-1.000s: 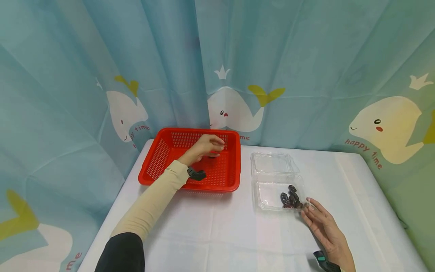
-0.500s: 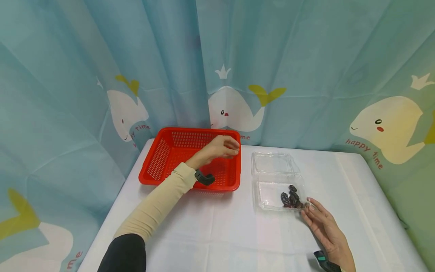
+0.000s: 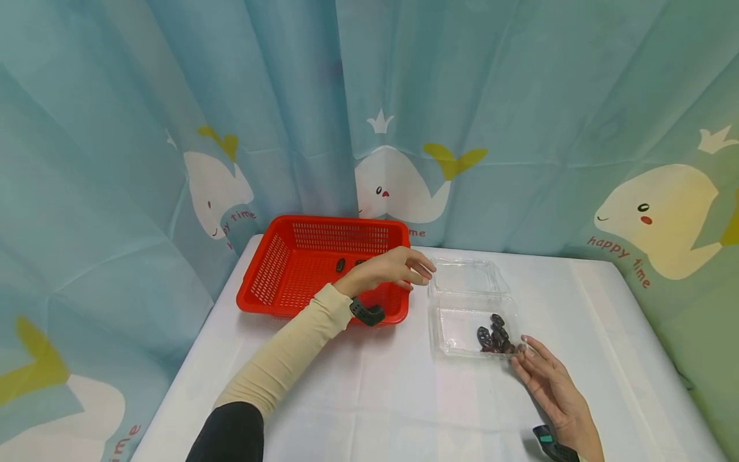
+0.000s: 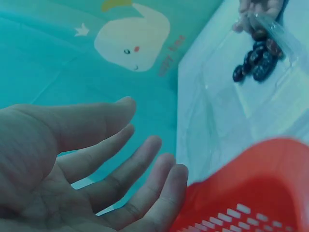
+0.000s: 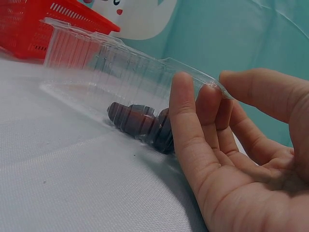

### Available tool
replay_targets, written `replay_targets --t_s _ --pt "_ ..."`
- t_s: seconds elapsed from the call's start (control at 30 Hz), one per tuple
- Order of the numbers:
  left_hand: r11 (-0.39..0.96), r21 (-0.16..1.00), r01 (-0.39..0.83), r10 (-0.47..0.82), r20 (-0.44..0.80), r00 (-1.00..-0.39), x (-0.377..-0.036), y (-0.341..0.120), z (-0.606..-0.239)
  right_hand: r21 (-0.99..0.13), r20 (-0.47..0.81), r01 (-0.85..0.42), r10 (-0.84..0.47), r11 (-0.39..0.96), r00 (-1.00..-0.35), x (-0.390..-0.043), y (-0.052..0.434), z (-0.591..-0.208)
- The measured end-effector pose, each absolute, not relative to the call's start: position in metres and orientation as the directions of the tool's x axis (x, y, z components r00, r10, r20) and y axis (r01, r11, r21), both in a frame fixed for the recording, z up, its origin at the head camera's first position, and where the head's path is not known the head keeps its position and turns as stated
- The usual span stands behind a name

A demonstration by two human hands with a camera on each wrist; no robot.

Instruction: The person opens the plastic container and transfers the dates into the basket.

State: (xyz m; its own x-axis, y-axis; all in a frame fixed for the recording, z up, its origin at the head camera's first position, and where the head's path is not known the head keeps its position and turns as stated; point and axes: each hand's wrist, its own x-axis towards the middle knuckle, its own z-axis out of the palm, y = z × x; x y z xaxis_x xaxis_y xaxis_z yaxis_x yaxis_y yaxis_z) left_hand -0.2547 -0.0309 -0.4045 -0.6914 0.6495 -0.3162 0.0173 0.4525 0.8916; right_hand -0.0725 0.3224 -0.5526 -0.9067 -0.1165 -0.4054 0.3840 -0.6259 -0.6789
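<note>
My left hand [image 3: 404, 269] hovers open over the right rim of the red basket [image 3: 271, 269], palm empty in the left wrist view, fingers [image 4: 120, 179] spread. Two dark pieces [image 3: 341, 264] lie on the basket floor. Just right of that hand stands a clear clamshell box [image 3: 456, 321] with its lid laid back. It holds several dark oval pieces [image 3: 495, 335]. My right hand [image 3: 548, 382] lies flat on the table, its straight fingers [image 5: 188, 121] touching the box's near right corner [image 5: 207, 79] beside the dark pieces [image 5: 140, 123].
A white cloth covers the table [image 3: 369, 398]. A blue curtain with whale prints [image 3: 398, 186] hangs close behind and at both sides. The basket [image 5: 38, 24] sits at the back left, near the table's left edge.
My left hand has come out of the basket and moved right, to its right rim near the clear box. Its fingers have uncurled. Two dark pieces now show in the basket. The right hand stayed still.
</note>
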Motion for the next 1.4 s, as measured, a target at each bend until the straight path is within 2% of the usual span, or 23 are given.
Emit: replay_targets --t_s 0.37,0.7,0.87,1.07,1.3,1.4 --pt "0.428 0.903 -0.018 0.703 -0.346 -0.621 -0.239 0.000 -0.418 -0.653 -0.386 0.373 -0.134 -0.659 -0.913 -0.073 0.323 -0.554" --pt "0.359 0.914 -0.191 0.727 -0.402 -0.557 -0.230 0.030 -0.442 -0.674 -0.411 0.381 -0.107 -0.633 -0.905 -0.074 0.322 -0.556" --pt "0.336 0.907 -0.255 0.711 -0.422 -0.563 -0.227 0.041 -0.451 -0.681 -0.387 0.372 -0.121 -0.631 -0.914 -0.074 0.321 -0.557" --pt "0.341 0.900 -0.273 0.683 -0.436 -0.586 -0.223 0.053 -0.461 -0.682 -0.344 0.346 -0.134 -0.645 -0.929 -0.073 0.320 -0.557" --pt "0.320 0.905 -0.281 0.679 -0.426 -0.598 -0.220 0.062 -0.475 -0.779 -0.241 0.255 -0.101 -0.573 -0.965 -0.076 0.317 -0.561" --pt "0.324 0.900 -0.290 0.652 -0.435 -0.621 -0.219 0.069 -0.481 -0.792 -0.233 0.243 -0.091 -0.560 -0.968 -0.077 0.316 -0.562"
